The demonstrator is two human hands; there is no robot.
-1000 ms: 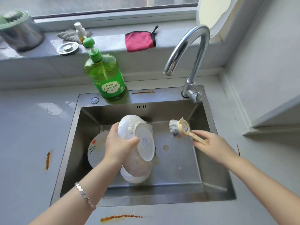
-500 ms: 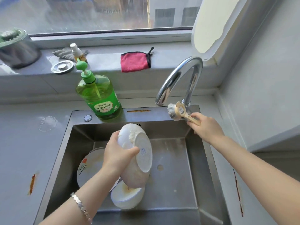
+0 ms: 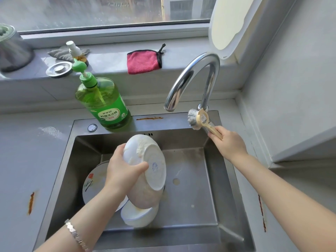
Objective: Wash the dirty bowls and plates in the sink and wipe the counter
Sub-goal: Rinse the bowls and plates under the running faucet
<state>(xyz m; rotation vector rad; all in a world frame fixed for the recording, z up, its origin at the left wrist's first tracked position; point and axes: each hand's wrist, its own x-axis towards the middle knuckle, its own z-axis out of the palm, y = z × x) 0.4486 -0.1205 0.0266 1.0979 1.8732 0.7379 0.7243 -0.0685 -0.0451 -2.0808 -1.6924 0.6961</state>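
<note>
Left hand (image 3: pixel 123 171) is over the steel sink (image 3: pixel 214 182), fingers wrapped tight around a dirty white bowl (image 3: pixel 147 170) that is tipped on its side, base facing right, with pale residue smeared over its outside. Just below it inside the sink, a second white bowl (image 3: pixel 138 215) rests on the basin floor, and a plate with a red and black motif (image 3: pixel 91 184) leans toward the sink's left wall, partly hidden by the wrist. Right hand (image 3: pixel 229 142) is up at the sink's back right corner, fingers closed on the wooden handle of a dish brush (image 3: pixel 199 119); the bristle head sits right by the base of the chrome faucet (image 3: pixel 192 77), and whether it touches is hard to judge from here. On the sink's back rim stands a green dish soap pump bottle (image 3: pixel 103 104). Behind the sink, on the window ledge, a pink cloth (image 3: pixel 142 62) lies flat. The grey bench (image 3: pixel 21 160) left of the sink carries an orange-brown streak (image 3: pixel 31 202).
</note>
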